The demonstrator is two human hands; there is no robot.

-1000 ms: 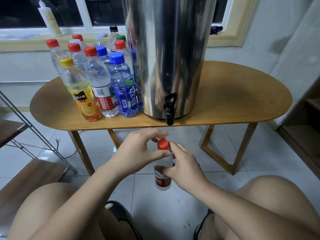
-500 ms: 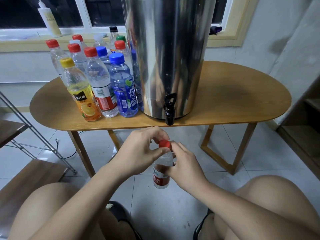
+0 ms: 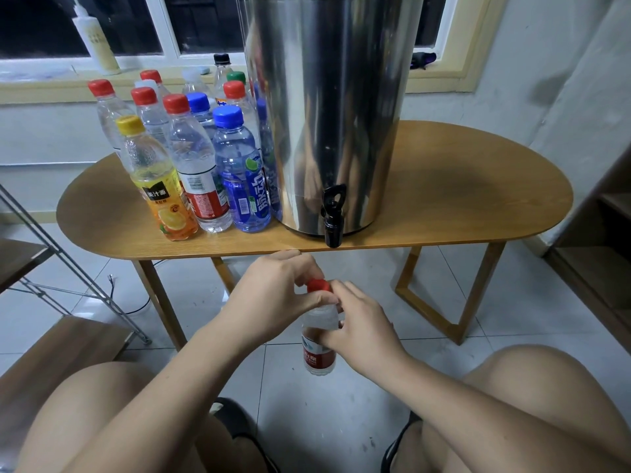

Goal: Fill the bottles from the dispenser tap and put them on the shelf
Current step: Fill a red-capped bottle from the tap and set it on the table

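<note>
A small clear bottle (image 3: 319, 349) with a red label hangs upright in front of my knees, below the table edge. My right hand (image 3: 362, 331) grips its neck and shoulder. My left hand (image 3: 273, 295) pinches the bottle's red cap (image 3: 319, 286) between thumb and fingers. The steel dispenser (image 3: 327, 107) stands on the wooden table (image 3: 461, 199), its black tap (image 3: 333, 216) jutting over the front edge just above and right of the cap. Several capped bottles (image 3: 191, 158) stand in a cluster left of the dispenser.
A metal-framed shelf with wooden boards (image 3: 51, 343) is at the lower left. A dark wooden shelf unit (image 3: 601, 261) stands at the right. A pump bottle (image 3: 95, 35) sits on the window sill. My bare knees fill the bottom corners.
The left hand's fingers have shifted round the red cap, covering more of it. The bottle has tilted and moved slightly. The right hand keeps its grip.
</note>
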